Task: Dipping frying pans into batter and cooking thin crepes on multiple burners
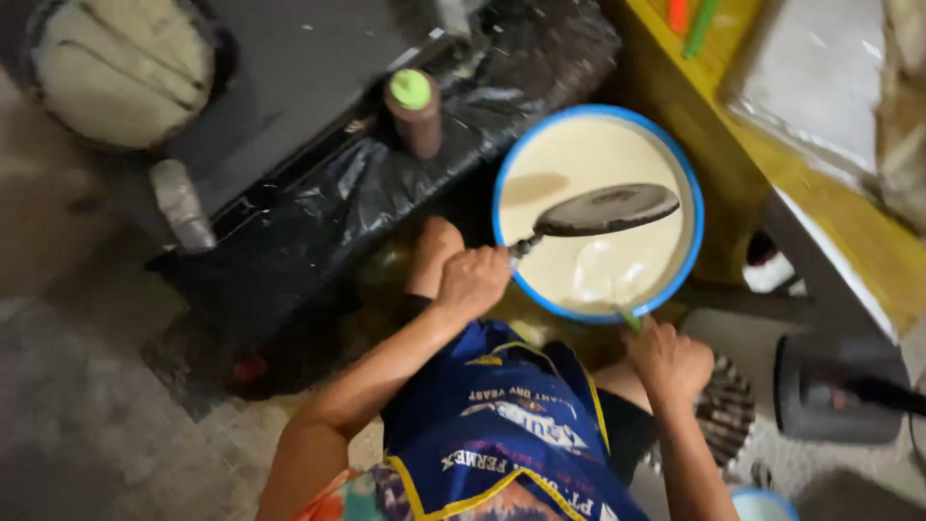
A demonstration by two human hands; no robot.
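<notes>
A black plastic sheet (386,183) covered the upper middle of the frame, with a dark griddle (289,68) above it and a pale round of dough (121,63) in the upper left corner. Right of centre sat the blue-rimmed basin (691,241), nearly full of pale batter (588,154). A yellow table edge (714,145) ran down the right side. The flat dark ladle (606,209) hung level over the batter, its handle clenched in the left hand (471,282), fingers fully wrapped round it. The right hand (667,359) gripped the basin's near rim, fingers curled; whether it pinched a small green thing there could not be told. A brown bottle with a green cap (415,111) stood just beyond the basin. Tilting the loaded ladle risked batter dripping over the rim onto the apron (502,434).
</notes>
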